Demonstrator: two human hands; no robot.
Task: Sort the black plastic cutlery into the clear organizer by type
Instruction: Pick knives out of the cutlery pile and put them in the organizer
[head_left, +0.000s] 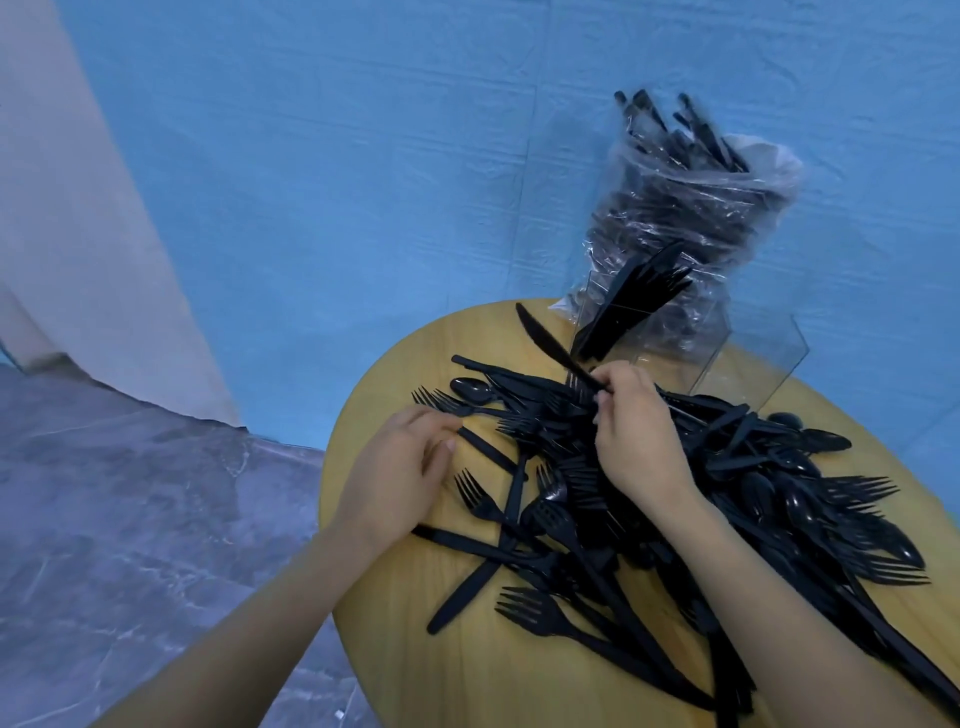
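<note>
A heap of black plastic forks, spoons and knives (701, 499) covers the round wooden table (415, 675). My right hand (631, 431) pinches the handle of a black knife (545, 338) whose blade points up and to the left above the heap. My left hand (400, 473) rests at the heap's left edge, its fingertips on the end of another knife handle (488, 449). The clear organizer (748, 353) stands at the table's far edge, and its left compartment holds several knives and forks (628, 301) upright.
Behind the organizer stands a clear plastic bag (691, 208) stuffed with more black cutlery. A blue cloth (363, 182) hangs behind the table. The table's curved left edge drops to a grey marble floor (130, 519).
</note>
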